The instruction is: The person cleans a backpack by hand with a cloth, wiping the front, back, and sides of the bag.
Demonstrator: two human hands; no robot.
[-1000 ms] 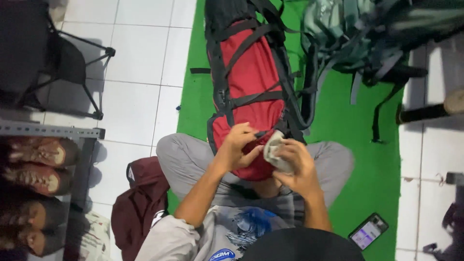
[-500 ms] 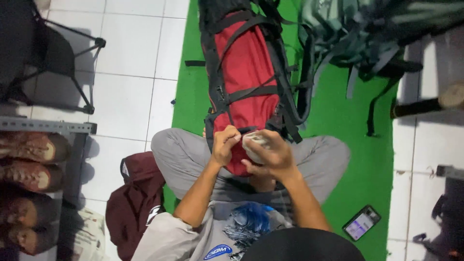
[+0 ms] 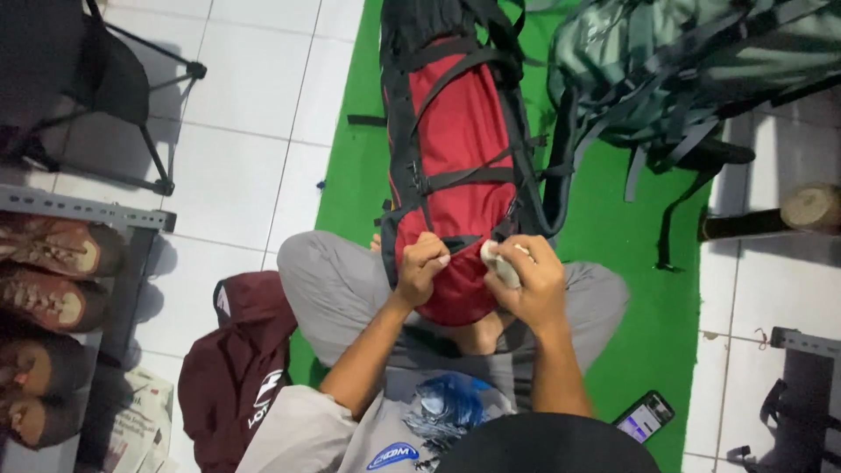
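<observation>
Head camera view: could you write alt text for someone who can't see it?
A seated person's left hand grips the near end of a red backpack lying on a green mat, while the right hand presses a pale cloth against it. A grey-green backpack lies beside it.

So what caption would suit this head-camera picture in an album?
Seated person's left hand grips a red backpack while the right hand holds a pale cloth against it.

Two backpacks lay on the green mat: one red backpack (image 3: 460, 166) and one grey-green backpack (image 3: 674, 70). Four brown boots (image 3: 53, 298) sat on the rack. There was one phone (image 3: 644, 417), one maroon garment (image 3: 236, 368), one folding chair (image 3: 79, 79), and two hands.
</observation>
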